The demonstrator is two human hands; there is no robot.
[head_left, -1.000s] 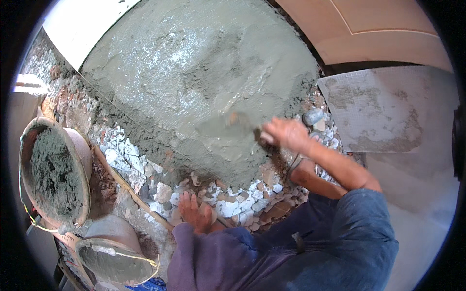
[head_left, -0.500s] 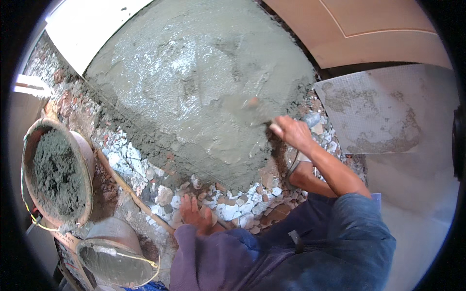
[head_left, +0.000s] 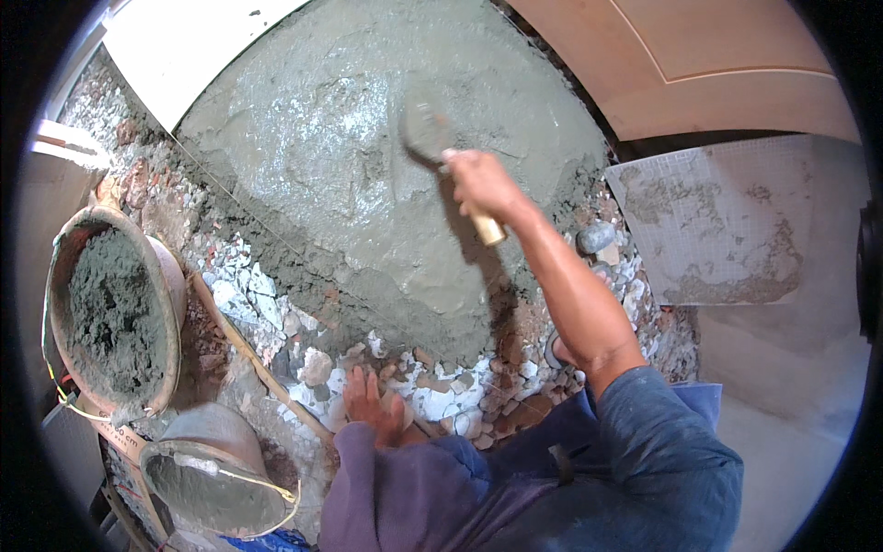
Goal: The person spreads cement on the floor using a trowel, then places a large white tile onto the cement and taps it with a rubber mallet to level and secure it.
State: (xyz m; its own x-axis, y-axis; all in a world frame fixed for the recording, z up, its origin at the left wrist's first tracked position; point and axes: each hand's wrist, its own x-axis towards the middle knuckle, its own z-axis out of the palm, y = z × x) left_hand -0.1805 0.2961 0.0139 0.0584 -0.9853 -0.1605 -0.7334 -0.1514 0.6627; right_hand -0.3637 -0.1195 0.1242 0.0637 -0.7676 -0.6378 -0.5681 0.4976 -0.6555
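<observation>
My right hand (head_left: 483,189) is closed round the pale wooden handle (head_left: 489,230) of a trowel, whose blurred blade (head_left: 425,129) lies on or just above a patch of wet grey cement (head_left: 303,175), casting a shadow. A thin string runs along the patch's lower-left side. My left hand (head_left: 372,405) rests with fingers apart among pale rubble and stones (head_left: 432,400) at the patch's near edge, beside my purple-clad leg.
A bucket heaped with mortar (head_left: 115,317) and a second bucket (head_left: 212,488) stand at left, beside a long stick (head_left: 248,350). A white board (head_left: 184,46) lies top left, a wooden panel (head_left: 681,64) top right, a cement-stained tile (head_left: 713,221) at right. My sandalled foot (head_left: 563,351) is on rubble.
My right hand and the trowel have moved forward and to the left across the cement, my forearm stretching out further. My left hand stays in about the same place.
</observation>
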